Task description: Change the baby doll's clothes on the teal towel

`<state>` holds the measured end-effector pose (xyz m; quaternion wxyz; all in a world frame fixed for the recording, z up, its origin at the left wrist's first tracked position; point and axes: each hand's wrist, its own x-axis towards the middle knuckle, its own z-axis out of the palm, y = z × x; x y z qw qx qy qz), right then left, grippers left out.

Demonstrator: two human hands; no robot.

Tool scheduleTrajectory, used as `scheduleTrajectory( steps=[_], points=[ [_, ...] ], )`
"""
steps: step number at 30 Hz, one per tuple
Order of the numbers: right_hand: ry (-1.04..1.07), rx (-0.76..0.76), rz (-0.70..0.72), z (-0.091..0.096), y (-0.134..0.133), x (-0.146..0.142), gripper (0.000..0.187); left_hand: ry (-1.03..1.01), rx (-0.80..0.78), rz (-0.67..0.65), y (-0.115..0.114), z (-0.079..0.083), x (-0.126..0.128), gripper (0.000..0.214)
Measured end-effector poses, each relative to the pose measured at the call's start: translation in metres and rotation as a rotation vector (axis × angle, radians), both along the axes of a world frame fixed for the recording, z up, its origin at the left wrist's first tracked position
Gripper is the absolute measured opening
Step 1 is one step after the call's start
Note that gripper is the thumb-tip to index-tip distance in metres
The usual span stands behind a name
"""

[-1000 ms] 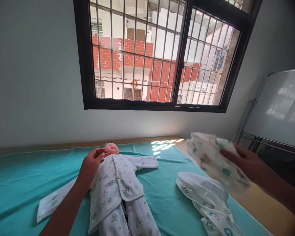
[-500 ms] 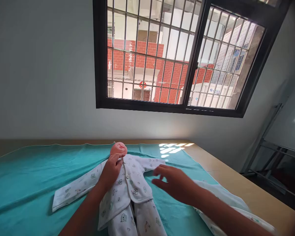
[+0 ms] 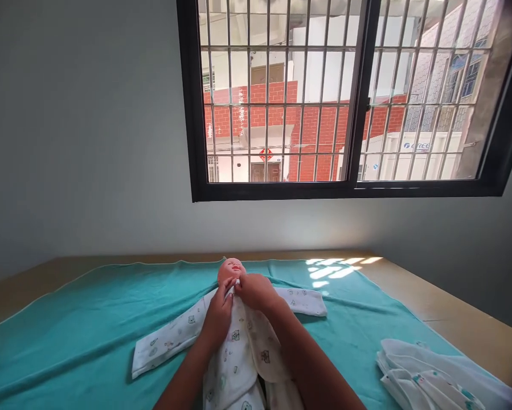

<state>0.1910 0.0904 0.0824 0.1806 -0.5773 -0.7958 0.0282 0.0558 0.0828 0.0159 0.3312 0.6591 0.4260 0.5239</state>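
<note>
Right hand [image 3: 256, 292] has joined left hand [image 3: 218, 316] — fingers [image 3: 224, 287] of both pinching the smooth doll's [image 3: 231, 269] soft printed jacket [image 3: 235, 348] at the neck

- L hand [image 3: 218, 316]: bare, slim fingers, thumb visible
- R hand [image 3: 256, 291]: bare, rounded back, fingers partly hidden
- L forearm [image 3: 191, 369]: bare to btm edge
- R forearm [image 3: 309, 359]: ditto, tapers twd wrist
- nails: too small to judge, tbh

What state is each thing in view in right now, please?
Doll: lying face up, dressed
Jacket: on the doll, sleeves spread
Left hand: at the jacket's neck
Right hand: beside it, also there
Green cloth: spread over the table, wrinkled
Clothes at right: loosely piled
Window: barred; open or shut unclear
</note>
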Motion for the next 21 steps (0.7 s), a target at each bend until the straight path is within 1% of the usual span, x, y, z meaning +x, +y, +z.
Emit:
scheduleTrajectory(
  steps=[3,5,11,16,18,21],
  points=[
    [0.043,-0.002,0.064,-0.006,0.006,0.005,0.035,0.070,0.038,0.016,0.001,-0.002,-0.001,0.040],
    [0.094,-0.012,0.081,-0.011,0.010,0.008,0.035,0.110,0.060,0.015,0.001,-0.003,-0.002,0.041],
    [0.253,-0.074,0.026,-0.024,0.021,0.009,0.031,0.179,0.060,0.031,-0.002,0.001,-0.002,0.041],
    [0.363,-0.137,0.031,-0.028,0.027,0.013,0.028,0.209,0.097,0.041,-0.001,0.002,-0.003,0.040],
    [0.386,-0.145,0.019,-0.029,0.027,0.013,0.026,0.207,0.108,0.036,-0.001,0.001,-0.003,0.039],
    [0.386,-0.121,-0.040,-0.030,0.025,0.010,0.025,0.204,0.119,0.031,-0.001,0.001,-0.003,0.039]
  ],
)
